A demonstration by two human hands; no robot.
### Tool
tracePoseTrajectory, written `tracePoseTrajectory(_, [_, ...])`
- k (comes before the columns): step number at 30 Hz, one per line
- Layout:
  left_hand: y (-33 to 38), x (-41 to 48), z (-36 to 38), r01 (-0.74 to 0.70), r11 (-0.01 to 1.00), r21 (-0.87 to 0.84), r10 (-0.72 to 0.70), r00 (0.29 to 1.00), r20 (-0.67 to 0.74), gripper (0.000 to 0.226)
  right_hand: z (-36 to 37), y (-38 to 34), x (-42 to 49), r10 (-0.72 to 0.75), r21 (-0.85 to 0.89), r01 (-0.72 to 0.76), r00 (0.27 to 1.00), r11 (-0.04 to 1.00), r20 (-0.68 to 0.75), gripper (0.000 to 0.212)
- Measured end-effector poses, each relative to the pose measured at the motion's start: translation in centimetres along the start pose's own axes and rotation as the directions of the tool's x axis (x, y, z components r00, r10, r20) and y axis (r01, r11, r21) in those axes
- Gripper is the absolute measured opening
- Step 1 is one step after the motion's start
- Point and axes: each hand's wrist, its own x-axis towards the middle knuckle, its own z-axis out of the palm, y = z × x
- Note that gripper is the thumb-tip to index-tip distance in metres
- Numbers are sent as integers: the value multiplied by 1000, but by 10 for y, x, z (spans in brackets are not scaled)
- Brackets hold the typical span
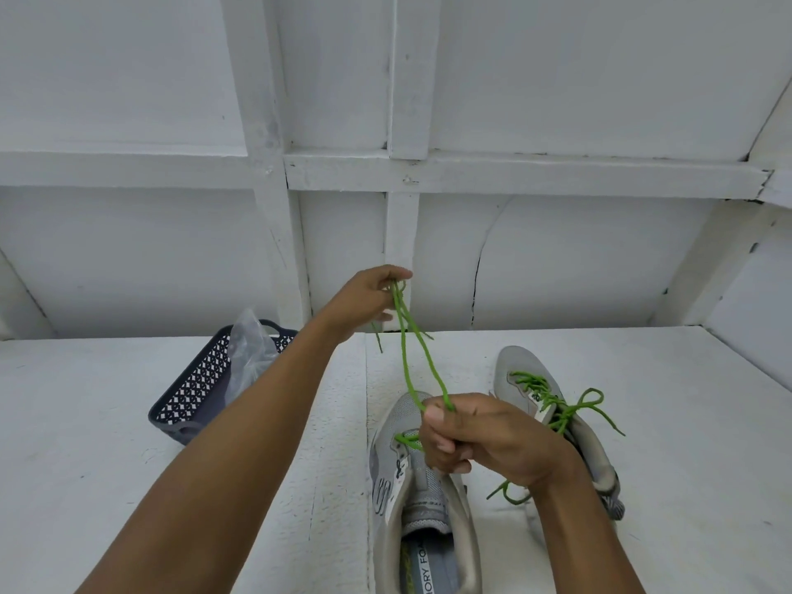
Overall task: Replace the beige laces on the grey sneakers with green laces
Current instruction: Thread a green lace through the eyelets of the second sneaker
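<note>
Fingers of our left hand (368, 300) pinch the thin green lace (405, 362) high; our right hand (480, 439) grips it above the grey mesh sneaker (422, 503).

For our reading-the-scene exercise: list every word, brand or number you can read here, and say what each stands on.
"ORY FOA": white capitals on the grey insole of the nearer grey mesh sneaker, cut off at both ends.
Yellow-green marking beside it: too blurred to read.
Side emblem on that sneaker: no legible letters.

Both forearms are bare to the frame's edge, the left hand (364, 300) and right hand (480, 439) ungloved.
</note>
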Motion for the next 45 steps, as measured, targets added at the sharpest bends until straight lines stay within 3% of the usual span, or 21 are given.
tracePoseTrajectory(2, [2,1,0,104,994,36,-106,993,61,49,-3,2,1,-21,48,24,999,999,-46,35])
tracePoseTrajectory(4, [3,-2,3,200,943,266,-246,957,154,65,-7,4,4,-37,110,50,992,993,-121,33])
tracePoseTrajectory(7, [3,-10,6,168,875,454,-291,932,217,67,-10,5,12,-42,233,110,959,966,-279,35])
tracePoseTrajectory(10, [10,-21,7,-9,925,379,-108,952,286,34,-16,0,22,-26,309,177,899,935,-437,35])
tracePoseTrajectory(12, [9,-35,7,-41,967,250,-55,929,366,18,-23,-6,29,-11,350,215,864,912,-503,33])
tracePoseTrajectory(17, [-18,-75,31,-58,993,106,-10,833,554,23,-34,-23,47,-1,335,200,859,921,-511,37])
tracePoseTrajectory(19, [-28,-89,50,-54,999,1,45,841,540,26,-32,-29,54,-7,293,165,881,942,-474,38])
tracePoseTrajectory(22, [-41,-107,69,9,951,-309,138,883,449,27,-27,-36,62,-18,251,134,908,959,-418,39])
tracePoseTrajectory(25, [-46,-118,75,42,891,-452,115,942,315,31,-29,-34,64,-27,220,127,912,967,-409,39])
tracePoseTrajectory(28, [-43,-121,79,57,863,-503,91,960,265,29,-35,-22,57,-17,104,73,884,992,-467,35])
tracePoseTrajectory(30, [-36,-121,77,59,831,-553,95,965,245,25,-39,-12,52,24,117,41,862,992,-507,31])
tracePoseTrajectory(34, [-18,-125,77,-5,854,-521,162,953,256,26,-44,4,44,196,447,88,812,890,-550,29])
tracePoseTrajectory(39, [-15,-129,77,-1,967,-254,128,866,483,40,-55,9,43,313,671,198,768,714,-559,31])
tracePoseTrajectory(41, [-13,-123,74,109,953,-283,21,907,420,54,-55,3,41,273,610,155,790,777,-548,30])
tracePoseTrajectory(43, [-13,-108,72,221,887,-405,-132,962,238,61,-48,-1,39,209,468,61,838,882,-504,30])
tracePoseTrajectory(45, [-12,-95,70,265,838,-478,-191,962,197,62,-36,1,38,187,354,-24,882,935,-433,30])
